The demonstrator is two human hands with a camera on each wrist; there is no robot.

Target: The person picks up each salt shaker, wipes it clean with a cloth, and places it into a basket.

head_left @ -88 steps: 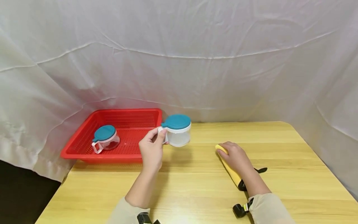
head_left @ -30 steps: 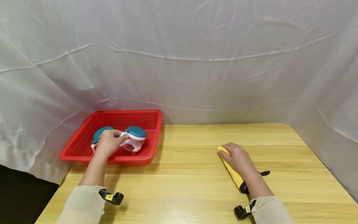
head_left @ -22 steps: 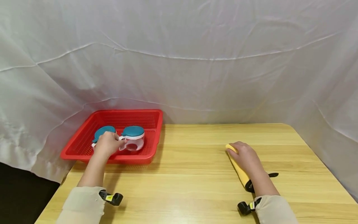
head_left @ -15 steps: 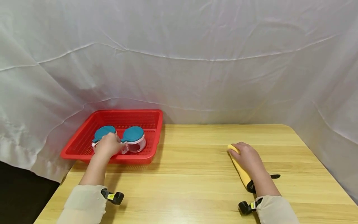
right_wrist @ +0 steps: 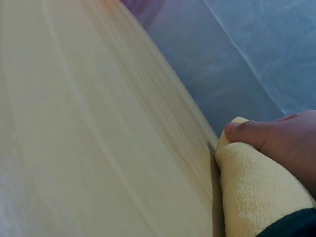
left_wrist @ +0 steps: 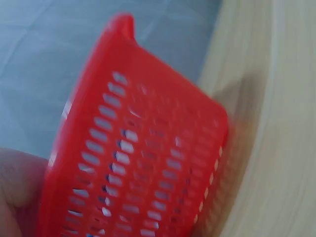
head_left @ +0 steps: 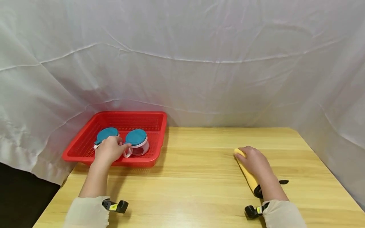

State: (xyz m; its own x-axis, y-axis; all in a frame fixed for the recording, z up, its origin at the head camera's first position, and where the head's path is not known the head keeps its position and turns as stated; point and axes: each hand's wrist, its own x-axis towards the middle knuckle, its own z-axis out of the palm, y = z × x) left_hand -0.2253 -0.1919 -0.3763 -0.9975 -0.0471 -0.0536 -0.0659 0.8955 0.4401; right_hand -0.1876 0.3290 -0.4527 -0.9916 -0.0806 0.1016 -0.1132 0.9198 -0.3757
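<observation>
In the head view, my left hand (head_left: pixel 109 150) is over the red basket (head_left: pixel 154 161), thumb and fingers parted beside the white handle of a clear seasoning jar (head_left: pixel 139 148) with a teal lid. That jar stands upright inside. A second jar of the same kind (head_left: pixel 107 133) sits to its left, partly covered by my hand. In the left wrist view only part of the hand (left_wrist: pixel 17 190) shows at the basket's rim. On the right, my right hand (head_left: pixel 254 161) grips the upper end of a folded yellow towel (head_left: pixel 248 175) with a black edge; the right wrist view shows the thumb over the towel's terry fabric (right_wrist: pixel 256 182).
The basket stands at the back left of the wooden table (head_left: pixel 194 183). A pale curtain (head_left: pixel 199 88) hangs behind and along the sides. A black strap end (head_left: pixel 283 182) sticks out past the right wrist.
My left hand brought the jar from above the table into the basket, set it upright and loosened from its handle. My right hand slid slightly right with the towel.
</observation>
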